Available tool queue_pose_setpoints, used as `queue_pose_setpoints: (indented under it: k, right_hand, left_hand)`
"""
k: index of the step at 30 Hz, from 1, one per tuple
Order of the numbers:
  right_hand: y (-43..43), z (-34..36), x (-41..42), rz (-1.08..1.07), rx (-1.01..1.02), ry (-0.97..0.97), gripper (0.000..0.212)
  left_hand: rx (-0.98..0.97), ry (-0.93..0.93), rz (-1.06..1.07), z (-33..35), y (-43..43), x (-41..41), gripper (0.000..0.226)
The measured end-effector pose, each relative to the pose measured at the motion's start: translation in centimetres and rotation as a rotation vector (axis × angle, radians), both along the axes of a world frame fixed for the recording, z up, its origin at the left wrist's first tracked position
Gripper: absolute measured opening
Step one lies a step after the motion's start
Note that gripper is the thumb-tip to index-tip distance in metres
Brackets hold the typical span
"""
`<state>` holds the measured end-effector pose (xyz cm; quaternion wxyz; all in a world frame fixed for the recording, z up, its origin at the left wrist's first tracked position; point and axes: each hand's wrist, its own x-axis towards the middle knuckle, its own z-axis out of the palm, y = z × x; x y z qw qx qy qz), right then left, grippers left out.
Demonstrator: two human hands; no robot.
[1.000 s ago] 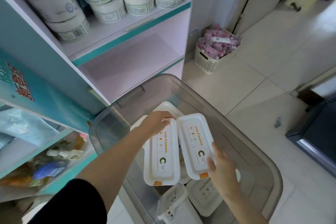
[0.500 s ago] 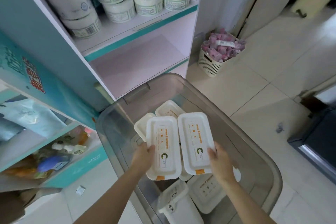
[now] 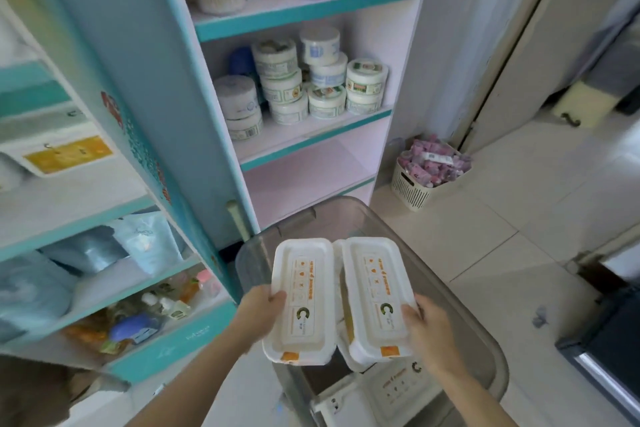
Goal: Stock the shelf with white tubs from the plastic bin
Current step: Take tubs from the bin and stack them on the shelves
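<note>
Two white rectangular tubs with orange print are held side by side above the clear plastic bin (image 3: 353,210). My left hand (image 3: 261,310) grips the near left edge of the left tub (image 3: 301,298). My right hand (image 3: 427,331) grips the near right corner of the right tub (image 3: 377,295). More white tubs (image 3: 398,388) lie in the bin below. The white and teal shelf unit stands ahead, and its lowest shelf (image 3: 304,177) is bare.
Round white jars (image 3: 325,83) fill the shelf above the bare one, with pink and clear containers higher up. A white basket of pink packets (image 3: 422,173) sits on the floor at right. Bags and bottles (image 3: 138,315) fill the left shelving. A dark unit (image 3: 606,343) stands far right.
Both hands have lifted the two tubs up out of the bin. My view has tilted upward, so more of the shelves shows.
</note>
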<state>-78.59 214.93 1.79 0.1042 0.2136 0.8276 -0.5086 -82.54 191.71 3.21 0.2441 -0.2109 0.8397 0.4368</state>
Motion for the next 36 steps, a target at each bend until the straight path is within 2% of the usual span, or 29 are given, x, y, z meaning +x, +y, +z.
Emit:
queue_pose_setpoints:
  k: [7, 12, 20, 24, 26, 29, 36]
  right_hand:
    - [-3.5, 9.1, 1.0, 0.152, 0.006, 0.116, 0.016]
    - [-7.7, 12.3, 0.7, 0.254, 0.021, 0.178, 0.016]
    - [-17.6, 14.4, -0.6, 0.411, 0.037, 0.183, 0.014]
    - [-23.3, 15.6, -1.5, 0.507, 0.043, 0.194, 0.027]
    - [-26.4, 15.6, -2.2, 0.541, 0.055, 0.184, 0.017]
    - [-30.9, 15.4, -3.1, 0.551, 0.066, 0.17, 0.008]
    - [-39.9, 14.9, -6.5, 0.567, 0.108, 0.263, 0.019]
  left_hand:
    - [-0.047, 0.099, 0.119, 7.4, -6.2, 3.4, 0.024]
    - [-0.032, 0.13, 0.219, 11.3, -11.5, 6.0, 0.025]
    - [-0.088, 0.189, 0.417, 15.1, -21.3, 9.7, 0.031]
    - [-0.075, 0.176, 0.535, 15.4, -26.7, 11.2, 0.028]
    - [-0.059, 0.185, 0.58, 15.3, -29.5, 11.6, 0.026]
    - [-0.039, 0.187, 0.646, 15.6, -33.7, 11.4, 0.023]
    - [0.026, 0.22, 0.722, 15.3, -41.4, 7.7, 0.023]
